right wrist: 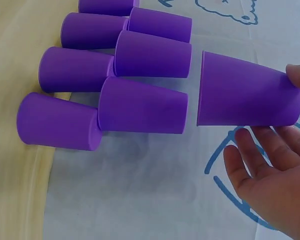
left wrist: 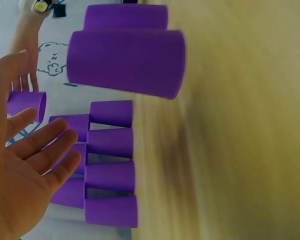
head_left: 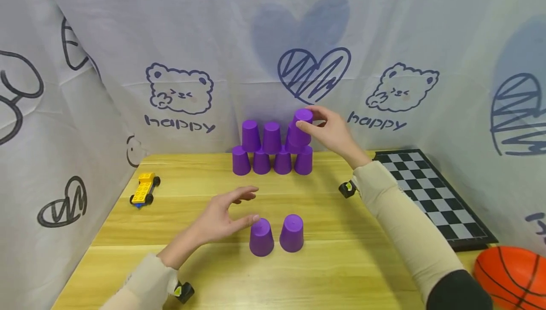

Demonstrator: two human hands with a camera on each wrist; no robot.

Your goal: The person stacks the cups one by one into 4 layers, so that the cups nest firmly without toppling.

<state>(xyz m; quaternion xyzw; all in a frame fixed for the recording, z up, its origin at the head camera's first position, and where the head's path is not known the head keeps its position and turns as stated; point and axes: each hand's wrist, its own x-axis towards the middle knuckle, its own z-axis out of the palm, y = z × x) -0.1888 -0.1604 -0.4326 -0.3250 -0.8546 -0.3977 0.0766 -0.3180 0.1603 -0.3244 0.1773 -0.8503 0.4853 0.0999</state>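
Observation:
In the head view my right hand [head_left: 334, 134] pinches an upside-down purple cup [head_left: 304, 121] between thumb and fingers. In the right wrist view the held cup [right wrist: 245, 95] stays apart from the stacked ones. Several upturned cups form the bottom row [head_left: 241, 161], and three make the row above [head_left: 271, 138]; the held cup partly covers the rightmost. My left hand [head_left: 217, 217] hovers over the table with fingers spread and holding nothing. Its thumb appears close to one of two loose upturned cups [head_left: 261, 240]; the other [head_left: 292, 234] stands just right of it.
A yellow toy car [head_left: 144, 190] stands at the table's left. A black-and-white checkered board [head_left: 426, 186] lies at the right, with an orange basketball-patterned object [head_left: 509, 277] nearer. Behind the stack hangs a printed white cloth [head_left: 239, 35]; more cloth [head_left: 34, 149] borders the left side.

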